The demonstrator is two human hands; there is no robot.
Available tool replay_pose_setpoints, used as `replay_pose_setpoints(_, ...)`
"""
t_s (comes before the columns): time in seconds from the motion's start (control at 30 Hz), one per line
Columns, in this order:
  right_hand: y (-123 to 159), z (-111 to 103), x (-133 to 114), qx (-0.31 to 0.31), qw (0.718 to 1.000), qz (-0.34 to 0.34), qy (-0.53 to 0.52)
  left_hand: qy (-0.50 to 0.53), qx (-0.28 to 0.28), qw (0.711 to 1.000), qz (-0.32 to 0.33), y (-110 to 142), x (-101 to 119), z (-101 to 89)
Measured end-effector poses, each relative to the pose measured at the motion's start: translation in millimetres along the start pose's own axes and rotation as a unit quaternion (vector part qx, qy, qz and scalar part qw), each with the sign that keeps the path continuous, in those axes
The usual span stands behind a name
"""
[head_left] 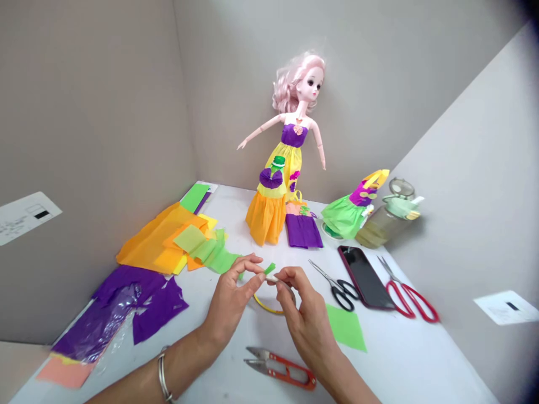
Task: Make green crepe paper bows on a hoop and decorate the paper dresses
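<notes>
My left hand [238, 286] pinches the end of a small green strip [270, 269], thumb and forefinger together. Close against it, my right hand [305, 306] has its thumb and fingers closed on a thin ring [269, 308] that looks like a narrow tape roll, yellow along its lower edge. A small white bit [272, 278] shows between the fingertips of both hands. Pale green crepe-like sheet [221, 255] lies just behind my left hand. Below the hands are orange-handled thread snips [290, 373]. A green square [347, 327] lies beside my right wrist.
A pink-haired doll [295, 134] stands at the back, behind a green-topped bottle in an orange skirt [266, 219]. Purple sheets [158, 308] and orange sheets [147, 238] lie left. Black-handled scissors [343, 292], a phone [366, 278], red-handled scissors [410, 294] and a jar [379, 227] are right.
</notes>
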State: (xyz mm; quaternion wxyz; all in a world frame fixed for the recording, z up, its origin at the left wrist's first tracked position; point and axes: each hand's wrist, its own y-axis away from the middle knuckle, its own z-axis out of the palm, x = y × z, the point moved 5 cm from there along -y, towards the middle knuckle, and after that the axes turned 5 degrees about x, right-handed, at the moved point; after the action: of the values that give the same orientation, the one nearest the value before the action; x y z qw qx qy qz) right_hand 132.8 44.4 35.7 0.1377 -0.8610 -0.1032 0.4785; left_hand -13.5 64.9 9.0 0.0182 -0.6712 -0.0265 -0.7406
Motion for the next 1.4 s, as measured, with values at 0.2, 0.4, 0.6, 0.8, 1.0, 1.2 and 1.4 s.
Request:
replay_pose_setpoints(0.2,7.8,1.5,-6.4,0.088,0.967,-0.18,0.157,0.052,-0.003,0.997,-0.057,2.2,-3.6,3.2)
replay_pose_setpoints(0.4,9.5,7.1,-2.6,0.086,0.948,-0.222,0.213,0.095,0.005,0.993,-0.076,2.1,-1.3,3.6)
replay_pose_setpoints(0.6,5.8,7.1,15.4,0.045,0.987,-0.09,0.128,0.094,-0.059,0.991,-0.072,0.9,1.7,7.9)
replay_pose_setpoints(0.8,-3.1,10.3,19.0,-0.04,0.991,0.058,-0.115,0.09,-0.064,0.99,-0.091,1.4,-5.0,7.9)
replay_pose_setpoints(1.0,-5.6,13.6,22.1,-0.051,0.966,0.116,-0.224,0.098,-0.08,0.986,-0.107,6.0,-3.9,10.3)
replay_pose_setpoints(1.2,-4.0,12.1,16.6,-0.068,0.949,0.138,-0.277,0.103,-0.079,0.987,-0.099,4.9,-2.6,8.9)
replay_pose_setpoints(1.4,-7.1,12.4,15.1,-0.068,0.942,0.151,-0.292,0.131,-0.1,0.981,-0.097,5.3,-3.7,10.3)
